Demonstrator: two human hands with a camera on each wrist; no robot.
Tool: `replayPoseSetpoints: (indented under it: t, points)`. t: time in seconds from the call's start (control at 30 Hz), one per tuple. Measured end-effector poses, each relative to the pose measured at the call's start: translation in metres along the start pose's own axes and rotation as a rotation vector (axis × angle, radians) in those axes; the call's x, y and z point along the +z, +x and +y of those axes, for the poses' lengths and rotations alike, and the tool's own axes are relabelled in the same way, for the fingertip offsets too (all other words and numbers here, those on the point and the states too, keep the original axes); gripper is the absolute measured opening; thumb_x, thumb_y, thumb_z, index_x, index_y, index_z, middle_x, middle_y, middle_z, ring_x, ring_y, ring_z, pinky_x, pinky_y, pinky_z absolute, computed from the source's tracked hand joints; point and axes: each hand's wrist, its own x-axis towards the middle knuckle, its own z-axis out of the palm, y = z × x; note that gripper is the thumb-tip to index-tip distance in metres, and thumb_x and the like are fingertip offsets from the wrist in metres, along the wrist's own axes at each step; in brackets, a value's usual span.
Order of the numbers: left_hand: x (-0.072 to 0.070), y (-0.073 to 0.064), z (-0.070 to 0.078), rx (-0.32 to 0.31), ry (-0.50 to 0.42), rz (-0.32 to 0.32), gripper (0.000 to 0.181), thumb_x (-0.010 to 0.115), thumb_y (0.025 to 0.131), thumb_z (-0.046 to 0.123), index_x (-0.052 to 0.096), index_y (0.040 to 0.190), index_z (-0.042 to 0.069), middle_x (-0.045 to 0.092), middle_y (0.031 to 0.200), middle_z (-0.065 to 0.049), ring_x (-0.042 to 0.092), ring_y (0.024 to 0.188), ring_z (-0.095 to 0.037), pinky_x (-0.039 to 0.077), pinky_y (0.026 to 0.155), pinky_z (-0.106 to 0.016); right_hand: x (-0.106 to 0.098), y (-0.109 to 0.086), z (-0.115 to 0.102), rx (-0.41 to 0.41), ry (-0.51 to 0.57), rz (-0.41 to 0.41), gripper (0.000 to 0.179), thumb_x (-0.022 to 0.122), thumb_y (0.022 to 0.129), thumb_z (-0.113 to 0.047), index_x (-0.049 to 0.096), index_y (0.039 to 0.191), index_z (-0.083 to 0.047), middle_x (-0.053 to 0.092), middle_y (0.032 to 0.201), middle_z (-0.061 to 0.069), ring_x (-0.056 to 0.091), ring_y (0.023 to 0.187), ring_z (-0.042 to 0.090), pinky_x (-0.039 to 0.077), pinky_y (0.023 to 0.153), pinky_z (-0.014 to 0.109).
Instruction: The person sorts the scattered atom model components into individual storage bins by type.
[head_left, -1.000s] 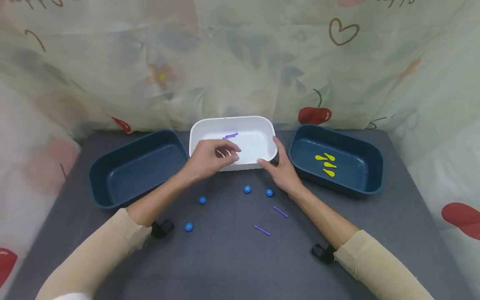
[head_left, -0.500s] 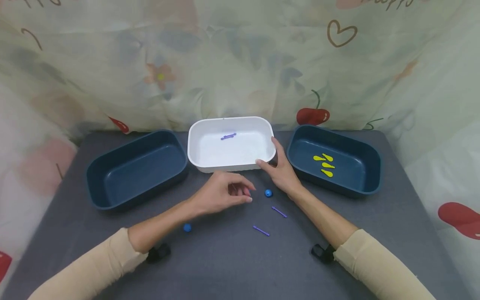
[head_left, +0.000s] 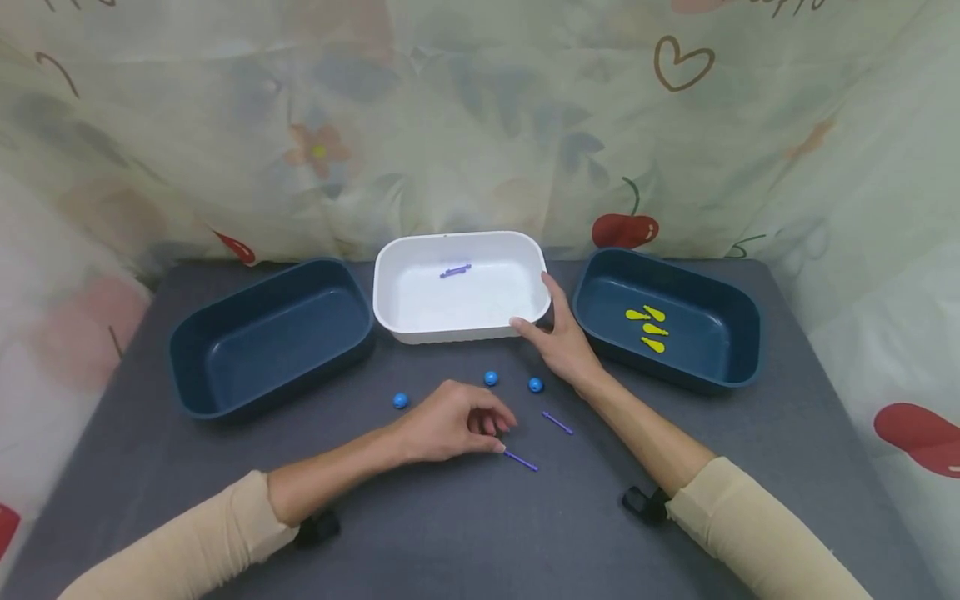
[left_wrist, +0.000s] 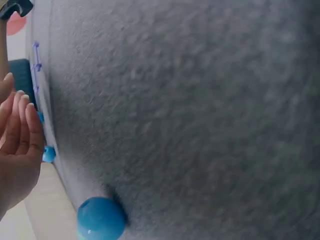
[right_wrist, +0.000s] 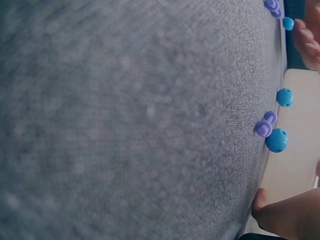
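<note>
My left hand (head_left: 457,421) hovers low over the table, fingers loosely bent and nothing between them. Its thumb tip overlaps the near end of a purple stick with knobbed ends (head_left: 521,461) in the head view. In the left wrist view the left hand (left_wrist: 20,140) shows its fingers relaxed, apart from the sticks. A second purple stick (head_left: 557,422) lies farther right. My right hand (head_left: 566,346) grips the front right corner of a white bin (head_left: 461,336), thumb on the rim. Purple sticks (head_left: 455,271) lie inside that bin.
Blue beads (head_left: 401,401) lie on the grey table, including one bead (head_left: 491,378) and another bead (head_left: 536,385) before the white bin. A dark blue bin (head_left: 270,333) stands left; another dark bin (head_left: 712,333) at right holds several yellow pear-shaped pieces (head_left: 654,329).
My left hand has moved from over the white bin down and toward me, to the nearer purple stick. The right hand stays on the bin's corner.
</note>
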Motion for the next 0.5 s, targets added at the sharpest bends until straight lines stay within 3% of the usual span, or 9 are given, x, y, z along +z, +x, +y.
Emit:
replayPoseSetpoints:
  t: [0.23, 0.5]
  points:
    - [0.012, -0.002, -0.003, -0.024, 0.087, -0.047, 0.027, 0.085, 0.080, 0.014, 0.076, 0.106, 0.011, 0.071, 0.096, 0.004, 0.063, 0.086, -0.008, 0.052, 0.074, -0.020, 0.000, 0.000, 0.001, 0.001, 0.004, -0.003, 0.088, 0.068, 0.094, -0.040, 0.011, 0.160, -0.028, 0.019, 0.163, 0.005, 0.032, 0.140, 0.023, 0.034, 0.112, 0.046]
    - [0.031, -0.004, -0.002, -0.061, 0.213, 0.037, 0.022, 0.086, 0.079, 0.019, 0.077, 0.100, 0.020, 0.067, 0.093, 0.013, 0.058, 0.087, -0.002, 0.048, 0.079, -0.020, -0.001, -0.001, 0.000, 0.009, -0.003, -0.002, 0.088, 0.068, 0.094, -0.039, 0.011, 0.160, -0.027, 0.018, 0.163, 0.005, 0.032, 0.140, 0.025, 0.035, 0.112, 0.045]
